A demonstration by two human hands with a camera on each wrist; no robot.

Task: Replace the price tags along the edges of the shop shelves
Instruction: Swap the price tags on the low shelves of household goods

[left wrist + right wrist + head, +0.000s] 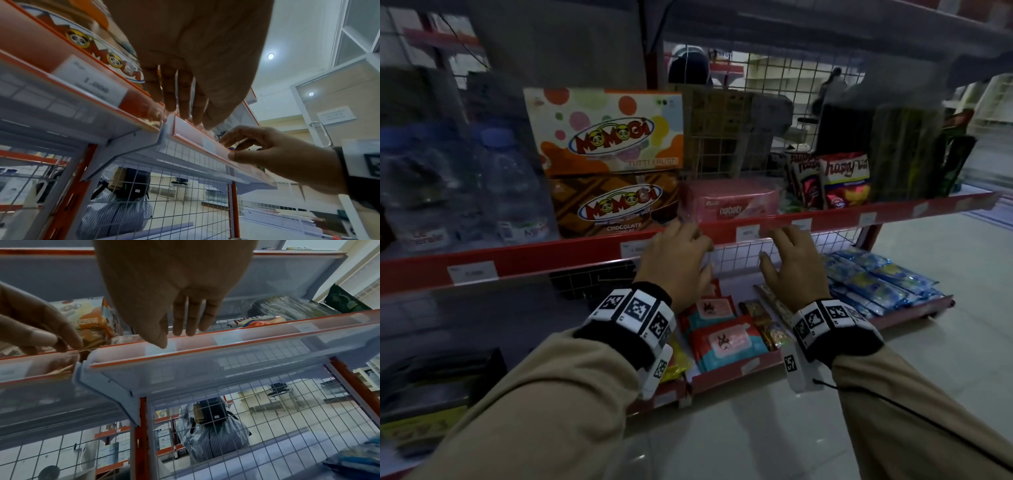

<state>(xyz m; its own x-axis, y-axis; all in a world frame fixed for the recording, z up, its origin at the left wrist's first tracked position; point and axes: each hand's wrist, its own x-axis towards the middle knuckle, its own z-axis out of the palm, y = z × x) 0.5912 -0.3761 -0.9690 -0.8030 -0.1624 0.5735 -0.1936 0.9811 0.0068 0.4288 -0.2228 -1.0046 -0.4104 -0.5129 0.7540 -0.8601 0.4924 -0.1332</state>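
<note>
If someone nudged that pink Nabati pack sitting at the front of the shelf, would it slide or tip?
The pink Nabati pack lies flat and low, so it would probably slide rather than tip. Its glossy wrapper looks slippery and soft, likely light. The red shelf edge in front might stop it.

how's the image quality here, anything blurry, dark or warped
Head view: dim overall, water bottles at left smeared, Momogi boxes fairly sharp, shelf edge bowed by the wide lens. Left wrist view: ceiling lights glare, price tag soft, barely readable. Right wrist view: right hand looms large and soft, clear tag strip catches a pale sheen.
</note>
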